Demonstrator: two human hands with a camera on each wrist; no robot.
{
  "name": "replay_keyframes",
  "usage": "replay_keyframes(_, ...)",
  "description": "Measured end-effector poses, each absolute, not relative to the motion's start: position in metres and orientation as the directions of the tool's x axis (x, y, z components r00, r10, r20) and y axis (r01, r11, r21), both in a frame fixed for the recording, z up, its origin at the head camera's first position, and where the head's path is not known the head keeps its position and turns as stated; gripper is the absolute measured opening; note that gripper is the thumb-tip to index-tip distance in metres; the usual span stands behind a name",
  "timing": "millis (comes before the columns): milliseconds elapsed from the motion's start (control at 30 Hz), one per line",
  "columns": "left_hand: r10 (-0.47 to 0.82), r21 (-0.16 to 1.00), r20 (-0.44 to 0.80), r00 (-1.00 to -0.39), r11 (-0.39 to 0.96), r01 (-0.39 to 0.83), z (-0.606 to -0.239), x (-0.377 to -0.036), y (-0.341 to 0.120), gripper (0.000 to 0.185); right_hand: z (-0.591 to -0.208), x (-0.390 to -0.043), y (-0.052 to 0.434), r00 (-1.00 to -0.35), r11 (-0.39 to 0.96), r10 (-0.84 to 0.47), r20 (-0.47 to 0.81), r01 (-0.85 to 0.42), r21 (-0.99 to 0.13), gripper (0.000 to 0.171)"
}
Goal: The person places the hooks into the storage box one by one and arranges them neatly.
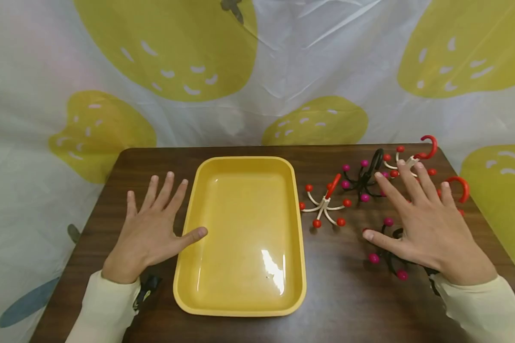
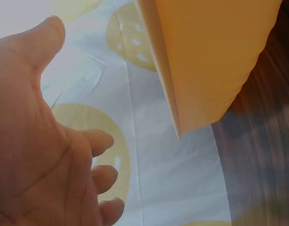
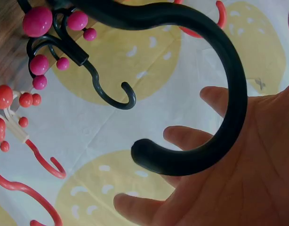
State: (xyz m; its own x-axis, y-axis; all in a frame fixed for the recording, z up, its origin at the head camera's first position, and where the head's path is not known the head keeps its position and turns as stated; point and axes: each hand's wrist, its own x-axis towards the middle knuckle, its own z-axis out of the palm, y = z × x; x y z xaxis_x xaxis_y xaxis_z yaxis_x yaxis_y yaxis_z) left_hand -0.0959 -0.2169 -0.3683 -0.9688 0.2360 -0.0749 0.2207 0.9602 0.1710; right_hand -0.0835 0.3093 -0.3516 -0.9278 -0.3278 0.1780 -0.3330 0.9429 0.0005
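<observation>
My right hand, fingers spread flat, hovers directly over a black hook-topped hanger with magenta ball tips; my left hand lies flat, thumb touching the yellow plastic tray.

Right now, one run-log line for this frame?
left hand: flat on table, thumb over yellow tray rim | right hand: spread over black hook hanger | tray: empty

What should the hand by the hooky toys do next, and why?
Probably curl the right hand round the black hook with pink balls under it. The hand lies flat and open over it, holding nothing, and the yellow tray beside it holds nothing. The left hand rests flat beside the tray.
</observation>
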Motion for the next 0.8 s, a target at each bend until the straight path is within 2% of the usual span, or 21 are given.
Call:
replay_keyframes(300, 0.255, 0.183, -0.035, -0.966, 0.952, 0.245, -0.372, -0.095, -0.22, 0.115, -0.355, -0.079, 0.316, -0.908, 0.906, -0.378, 0.182, -0.403, -0.133, 0.103)
replay_keyframes(567, 0.258, 0.193, 0.088, -0.962, 0.943, 0.271, -0.379, -0.092, -0.225, 0.107, -0.357, -0.072, 0.322, -0.92, 0.89, -0.355, 0.166, -0.387, -0.241, 0.092)
replay_keyframes(700, 0.246, 0.219, 0.106, -0.963, 0.939, 0.264, -0.381, -0.091, -0.227, 0.103, -0.36, -0.07, 0.326, -0.91, 0.87, -0.366, 0.195, -0.409, -0.276, 0.082)
replay_keyframes(800, 0.239, 0.282, 0.092, -0.967, 0.925, 0.256, -0.384, -0.09, -0.229, 0.098, -0.362, -0.068, 0.33, -0.912, 0.847, -0.357, 0.203, -0.408, -0.341, 0.076)
